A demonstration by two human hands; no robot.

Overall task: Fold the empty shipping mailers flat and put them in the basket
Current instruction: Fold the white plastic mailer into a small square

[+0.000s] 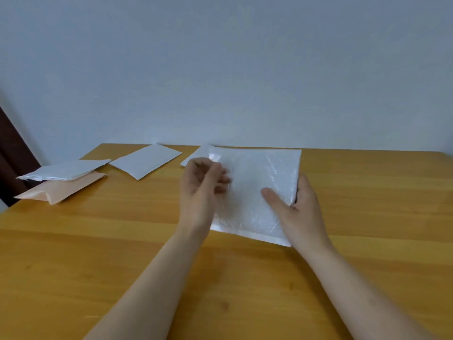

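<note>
A white bubble mailer (255, 190) is held up at a tilt over the middle of the wooden table (122, 241). My right hand (299, 207) grips its right edge, thumb on the front and fingers behind. My left hand (203, 185) is at the mailer's left edge with its fingers curled; it is blurred, and whether it pinches the mailer is unclear. Another white mailer (145, 160) lies flat at the back. A further white one (196, 155) shows partly behind the held mailer. No basket is in view.
At the table's back left corner a white mailer (66, 170) lies on top of a pale pink one (61, 190). A plain wall (220, 69) stands right behind the table. A dark panel (12, 155) is at the far left.
</note>
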